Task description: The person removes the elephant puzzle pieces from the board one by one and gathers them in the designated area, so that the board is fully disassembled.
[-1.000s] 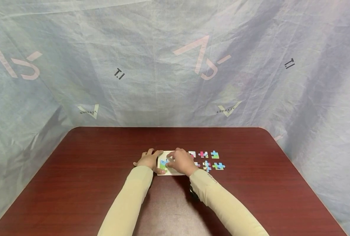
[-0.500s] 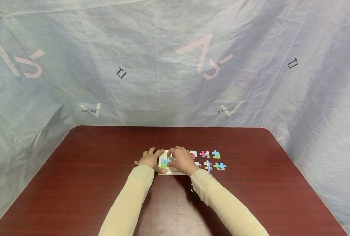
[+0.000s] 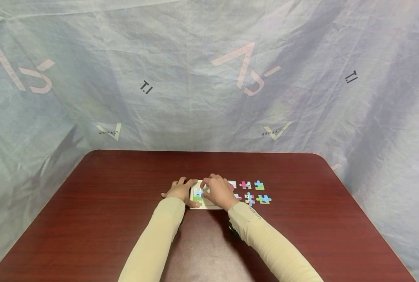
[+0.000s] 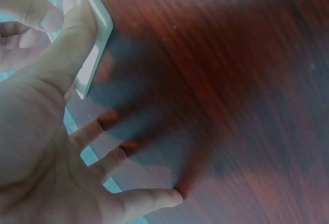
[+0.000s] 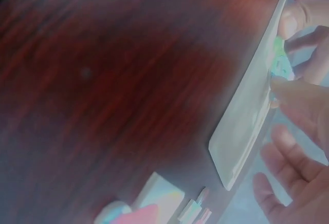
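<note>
A pale puzzle tray [image 3: 211, 208] lies flat on the table, with blue-and-green puzzle pieces [image 3: 198, 193] at its left end. My left hand [image 3: 178, 190] spans the tray's left edge. Its thumb [image 4: 79, 16] rests on the tray near a corner, and the other fingers spread out straight, tips on the tabletop. From the right, my right hand [image 3: 220, 192] reaches over the tray, thumb and index finger pinching a puzzle piece [image 5: 281, 64] beside the left thumb. The right hand and wrist cover much of the tray's right part in the head view.
Several loose puzzle pieces lie in two rows right of the tray, among them a pink-and-white piece [image 3: 245, 185], a blue-and-green piece [image 3: 259, 185] and another one [image 3: 264, 199]. The dark red table [image 3: 124, 219] backs onto a hanging grey cloth [image 3: 188, 78].
The blue piece under the right fingertips has shifted slightly and sits straighter in the tray's left end. Both hands keep nearly the same place; the whole view has shifted a little.
</note>
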A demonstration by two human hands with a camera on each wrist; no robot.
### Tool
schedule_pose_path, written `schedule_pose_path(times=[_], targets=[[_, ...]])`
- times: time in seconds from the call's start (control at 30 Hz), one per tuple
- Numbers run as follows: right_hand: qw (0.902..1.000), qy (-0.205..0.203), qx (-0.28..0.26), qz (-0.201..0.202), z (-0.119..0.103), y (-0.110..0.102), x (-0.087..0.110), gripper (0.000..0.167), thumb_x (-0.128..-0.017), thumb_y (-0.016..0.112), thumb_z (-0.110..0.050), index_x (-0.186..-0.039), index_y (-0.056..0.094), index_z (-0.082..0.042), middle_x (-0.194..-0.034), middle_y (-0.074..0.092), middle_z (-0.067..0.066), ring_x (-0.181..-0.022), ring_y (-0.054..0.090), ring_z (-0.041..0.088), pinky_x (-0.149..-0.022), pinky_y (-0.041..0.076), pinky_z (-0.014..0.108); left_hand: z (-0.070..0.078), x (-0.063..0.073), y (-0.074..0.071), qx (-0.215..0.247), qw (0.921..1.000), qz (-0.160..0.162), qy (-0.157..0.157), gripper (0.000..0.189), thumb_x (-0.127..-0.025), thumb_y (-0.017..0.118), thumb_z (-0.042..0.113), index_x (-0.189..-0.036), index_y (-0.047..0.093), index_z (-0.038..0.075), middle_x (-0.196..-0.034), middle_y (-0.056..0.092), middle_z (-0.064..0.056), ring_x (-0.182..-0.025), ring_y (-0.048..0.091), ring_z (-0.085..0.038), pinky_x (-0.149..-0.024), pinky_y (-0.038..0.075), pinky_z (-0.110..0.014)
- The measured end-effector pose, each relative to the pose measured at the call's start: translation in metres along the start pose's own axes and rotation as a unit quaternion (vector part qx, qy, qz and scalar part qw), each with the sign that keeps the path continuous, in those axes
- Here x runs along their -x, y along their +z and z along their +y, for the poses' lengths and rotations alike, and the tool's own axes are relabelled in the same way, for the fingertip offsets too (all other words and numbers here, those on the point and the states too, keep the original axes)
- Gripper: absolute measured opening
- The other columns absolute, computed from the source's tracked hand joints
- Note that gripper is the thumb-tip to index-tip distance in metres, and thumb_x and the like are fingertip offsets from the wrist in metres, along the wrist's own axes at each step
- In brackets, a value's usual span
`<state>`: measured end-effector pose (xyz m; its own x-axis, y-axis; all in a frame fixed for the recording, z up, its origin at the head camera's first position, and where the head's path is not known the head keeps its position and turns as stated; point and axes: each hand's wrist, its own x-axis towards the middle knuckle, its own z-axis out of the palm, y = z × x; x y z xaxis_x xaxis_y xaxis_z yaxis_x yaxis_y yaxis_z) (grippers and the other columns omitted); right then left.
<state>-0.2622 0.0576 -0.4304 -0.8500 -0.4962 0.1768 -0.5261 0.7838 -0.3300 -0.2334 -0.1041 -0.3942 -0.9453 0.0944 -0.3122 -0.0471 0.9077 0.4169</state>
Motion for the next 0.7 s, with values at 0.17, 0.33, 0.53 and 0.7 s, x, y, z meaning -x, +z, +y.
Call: schedule_pose_path(times=[0.17, 0.33, 0.53, 0.7], targets=[[0.9988, 0.003, 0.013, -0.047, -0.0002, -0.0008, 0.0015, 0.029, -0.088, 0.082, -0.029, -0.115, 0.079, -0.018, -0.107, 0.067, 0.005, -0.107, 0.062, 0.029, -0.086, 0.050, 0.049, 0.0007, 0.0000, -0.0005, -0.002, 1.0000, -0.006, -0.005, 0.089, -0.083, 0.087, 0.027, -0.158, 0.039, 0.021, -0.164, 0.024, -0.016, -0.150, 0.022, -0.043, -0.104, 0.025, -0.081], [0.9983, 0.015, 0.022, -0.052, -0.0015, -0.0022, 0.0010, 0.028, -0.088, 0.082, -0.031, -0.113, 0.080, -0.019, -0.107, 0.067, 0.006, -0.110, 0.060, 0.031, -0.090, 0.049, 0.050, -0.0001, 0.0000, -0.0004, -0.001, 1.0000, -0.005, -0.005, 0.090, -0.083, 0.087, 0.027, -0.158, 0.039, 0.021, -0.164, 0.025, -0.017, -0.150, 0.022, -0.043, -0.104, 0.025, -0.081], [0.9984, 0.015, 0.044, -0.032, -0.0025, -0.0015, -0.0007, 0.025, -0.086, 0.084, -0.030, -0.107, 0.080, -0.018, -0.104, 0.066, 0.005, -0.107, 0.061, 0.029, -0.086, 0.052, 0.047, -0.0028, -0.0028, 0.0024, 0.004, 1.0000, -0.004, -0.002, 0.090, -0.083, 0.087, 0.027, -0.158, 0.039, 0.021, -0.164, 0.024, -0.016, -0.150, 0.022, -0.043, -0.103, 0.025, -0.082], [0.9992, 0.003, 0.040, -0.001, -0.0016, -0.0001, -0.0015, 0.020, -0.085, 0.085, -0.023, -0.102, 0.076, -0.015, -0.101, 0.065, 0.004, -0.105, 0.062, 0.028, -0.085, 0.051, 0.046, -0.0030, -0.0045, 0.0044, 0.002, 1.0000, -0.001, 0.001, 0.089, -0.083, 0.087, 0.027, -0.158, 0.039, 0.021, -0.164, 0.025, -0.016, -0.150, 0.022, -0.044, -0.102, 0.025, -0.082]])
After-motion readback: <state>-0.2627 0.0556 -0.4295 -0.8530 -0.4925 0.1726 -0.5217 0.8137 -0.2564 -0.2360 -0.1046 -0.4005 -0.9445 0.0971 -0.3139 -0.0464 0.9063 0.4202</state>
